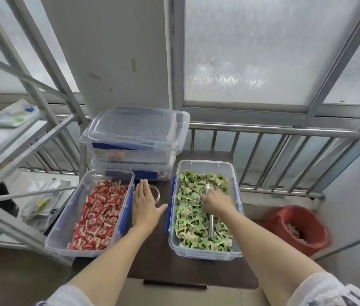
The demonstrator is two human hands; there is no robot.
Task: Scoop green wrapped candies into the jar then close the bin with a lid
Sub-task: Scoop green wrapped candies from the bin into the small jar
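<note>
So the right hand [215, 200] is curled over the metal scoop [210, 204] lying in the green candies [196, 217], roughly where bowl meets handle; can't tell if it's gripping yet. Left hand [146, 205] is flat open, empty, over the jar [156, 192] between the bins. Candies look light, crinkly and slippery, so I'd grab the handle. Small dark desk [152, 266] by a frosted window; lids [137, 124] stacked behind.

Green candy bin [205, 252] open-topped, stacked lidded bins [135, 138] crowding table's [152, 261] rear-left
</note>
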